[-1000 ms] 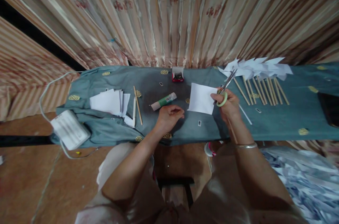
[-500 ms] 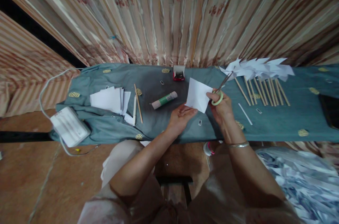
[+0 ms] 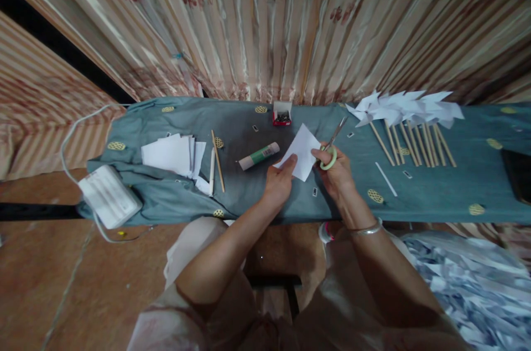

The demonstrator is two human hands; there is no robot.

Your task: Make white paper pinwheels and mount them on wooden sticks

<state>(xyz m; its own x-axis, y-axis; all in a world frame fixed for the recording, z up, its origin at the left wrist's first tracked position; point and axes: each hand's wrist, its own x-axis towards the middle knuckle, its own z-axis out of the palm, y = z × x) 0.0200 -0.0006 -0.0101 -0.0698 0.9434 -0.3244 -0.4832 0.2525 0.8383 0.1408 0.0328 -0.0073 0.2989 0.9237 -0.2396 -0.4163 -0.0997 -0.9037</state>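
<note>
A square sheet of white paper (image 3: 303, 147) is pinched at its lower left edge by my left hand (image 3: 279, 185), with the thumb lying on top. My right hand (image 3: 341, 175) is closed around scissors (image 3: 328, 159) with pale green handles, their blades pointing up and away from me. The right thumb and fingertips also meet the right edge of the sheet. Just left of the paper lies a green and white tube (image 3: 259, 156) that looks like a glue stick. Behind it stands a small open red box (image 3: 282, 116) of dark metal bits.
White paper pinwheels (image 3: 409, 109) on wooden sticks lie at the right, near a thin paper strip (image 3: 386, 179). At left are stacked paper sheets (image 3: 166, 155), a white pen (image 3: 212, 173), a wooden stick (image 3: 218, 161) and a white corded box (image 3: 110, 196). Teal cloth (image 3: 440, 196) covers the table.
The sheet has turned so a corner points away from me. My left thumb has moved onto its top face. My right hand and the scissors have shifted left and slightly nearer me.
</note>
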